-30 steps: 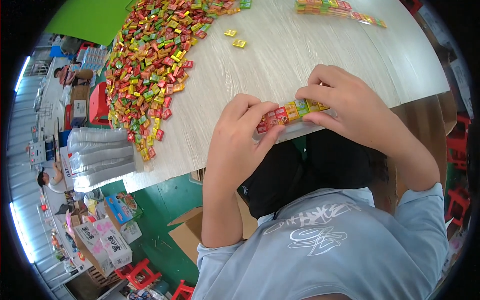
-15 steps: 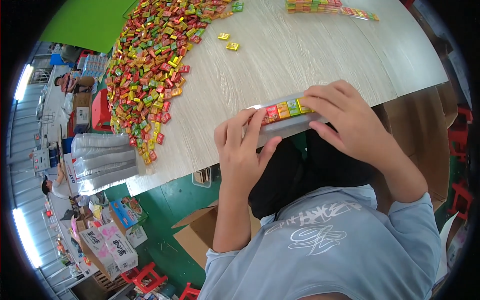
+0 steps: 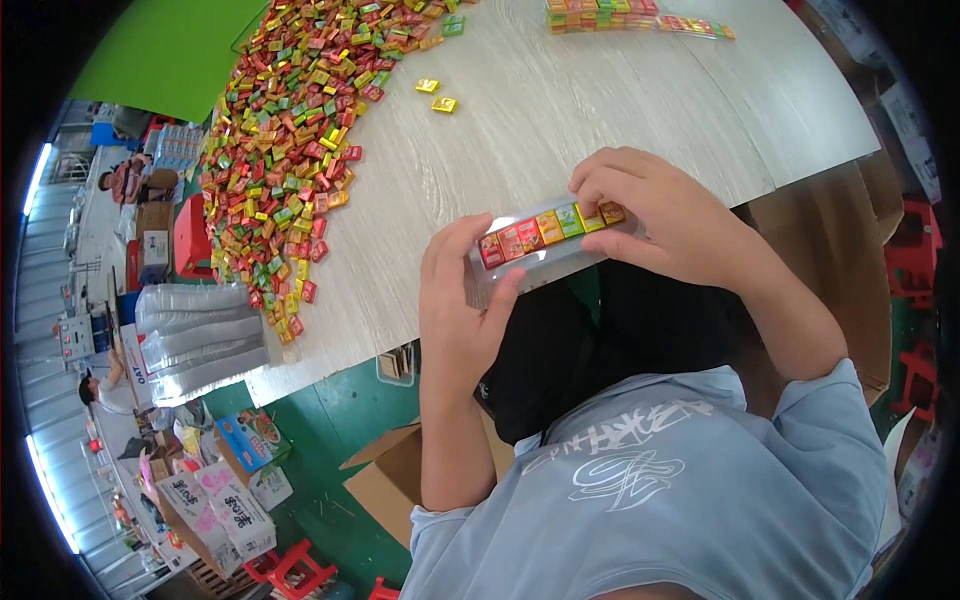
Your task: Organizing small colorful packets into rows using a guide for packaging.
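The person's lap (image 3: pixel 545 350), in black trousers, lies just below the table's near edge. The tray (image 3: pixel 552 268), clear and narrow, is directly above it at that edge, tilted so its open side faces the wearer; this appears to keep the contents in view. Whether the table (image 3: pixel 520 120) bears any of its weight cannot be told.

The left hand (image 3: pixel 455 290) grips the tray's left end, thumb on the near side, fingers over the far side, presumably to steady it. The right hand (image 3: pixel 650 210) closes narrowly about the right end, thumb near, bent fingers over the last packs; whether it presses packs or rim is not clear. Inside, the row (image 3: pixel 548 228) stands single file, red at the left, then orange, green and yellow, apparently kept straight by the tray's walls.

Left of the hands, the stack (image 3: pixel 200 330) of clear plastic sits at the table's corner. Beyond it spreads the heap (image 3: pixel 300 150), likely left to the side so the working space stays free. Two loose packs (image 3: pixel 444 104), both yellow, lie apart from it. Filled strips (image 3: pixel 605 18) lie at the far side.
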Demonstrator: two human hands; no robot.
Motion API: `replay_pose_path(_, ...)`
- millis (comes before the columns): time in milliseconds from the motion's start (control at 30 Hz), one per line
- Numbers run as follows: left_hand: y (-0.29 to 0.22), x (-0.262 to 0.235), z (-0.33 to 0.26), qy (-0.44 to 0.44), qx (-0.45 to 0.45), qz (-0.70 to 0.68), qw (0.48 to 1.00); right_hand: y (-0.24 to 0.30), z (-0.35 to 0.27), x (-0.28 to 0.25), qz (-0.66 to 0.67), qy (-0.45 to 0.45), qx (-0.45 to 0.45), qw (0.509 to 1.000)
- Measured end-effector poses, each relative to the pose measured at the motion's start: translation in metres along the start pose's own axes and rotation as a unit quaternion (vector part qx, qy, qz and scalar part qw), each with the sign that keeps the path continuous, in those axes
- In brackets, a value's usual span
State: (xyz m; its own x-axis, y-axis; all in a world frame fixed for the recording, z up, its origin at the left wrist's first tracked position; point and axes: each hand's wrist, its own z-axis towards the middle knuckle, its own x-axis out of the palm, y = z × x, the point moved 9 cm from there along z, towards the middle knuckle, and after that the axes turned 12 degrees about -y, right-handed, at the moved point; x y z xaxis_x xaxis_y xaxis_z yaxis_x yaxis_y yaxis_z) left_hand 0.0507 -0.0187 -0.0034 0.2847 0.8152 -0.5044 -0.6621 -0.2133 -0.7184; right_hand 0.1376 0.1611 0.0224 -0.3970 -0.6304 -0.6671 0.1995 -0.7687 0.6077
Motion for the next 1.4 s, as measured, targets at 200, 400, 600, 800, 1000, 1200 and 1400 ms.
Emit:
replay_pose_path(200, 0.011, 0.002, 0.000, 0.014, -0.077, -0.048, 0.996, -0.009, 0.005, -0.002, 0.021, 0.069, 0.020, 0.997)
replay_pose_path(400, 0.017, 0.003, -0.006, 0.031, -0.102, -0.073, 0.992, 0.008, 0.017, -0.019, -0.013, 0.059, -0.108, 0.992)
replay_pose_path(600, 0.017, 0.003, -0.007, 0.028, -0.090, -0.063, 0.993, -0.038, 0.010, -0.081, -0.020, 0.002, -0.052, 0.998)
replay_pose_path(800, 0.014, 0.003, -0.002, 0.046, -0.087, -0.041, 0.994, -0.123, -0.014, -0.165, -0.147, -0.096, -0.033, 0.984)
replay_pose_path(1000, 0.016, -0.009, 0.002, 0.065, -0.095, -0.088, 0.989, -0.195, 0.001, -0.201, -0.203, -0.123, -0.006, 0.971)
replay_pose_path(1200, 0.026, -0.029, 0.070, 0.078, -0.018, 0.086, 0.993, -0.240, 0.017, -0.206, -0.194, -0.073, 0.000, 0.978)
replay_pose_path(1400, 0.033, 0.012, 0.131, 0.071, 0.148, 0.243, 0.956, -0.238, 0.026, -0.193, -0.257, -0.063, -0.028, 0.964)
